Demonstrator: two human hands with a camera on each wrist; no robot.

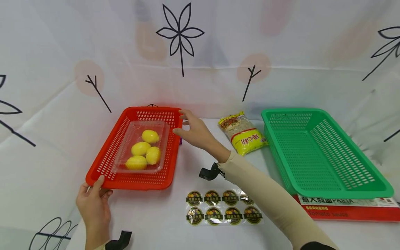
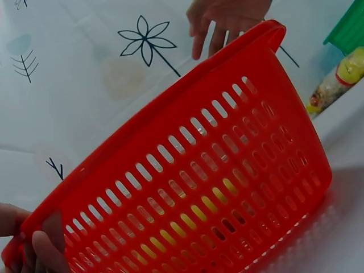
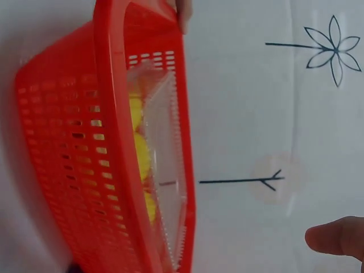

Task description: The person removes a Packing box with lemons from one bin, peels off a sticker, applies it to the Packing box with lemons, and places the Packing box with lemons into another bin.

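A red plastic basket [image 1: 134, 183] stands at the left of the white table against the patterned cloth. Inside lies a clear plastic box [image 1: 157, 127] with several yellow lemons [image 1: 140, 148]. My left hand [image 1: 95, 205] grips the basket's near left corner, thumb over the rim and fingers beneath. At the far right corner my right hand [image 1: 198, 132] reaches out with fingers extended and thumb spread. In the right wrist view its thumb [image 3: 335, 236] is apart from the basket. Whether its fingertips touch the rim I cannot tell.
Right of the red basket lies a yellow bag of macaroni [image 1: 247, 135]. A green basket [image 1: 328, 156] stands at the right, over a red package [image 1: 347, 213] printed with "tomato sauce". A sheet of round fruit stickers [image 1: 223, 207] lies in front, partly under the right sleeve [image 1: 268, 192].
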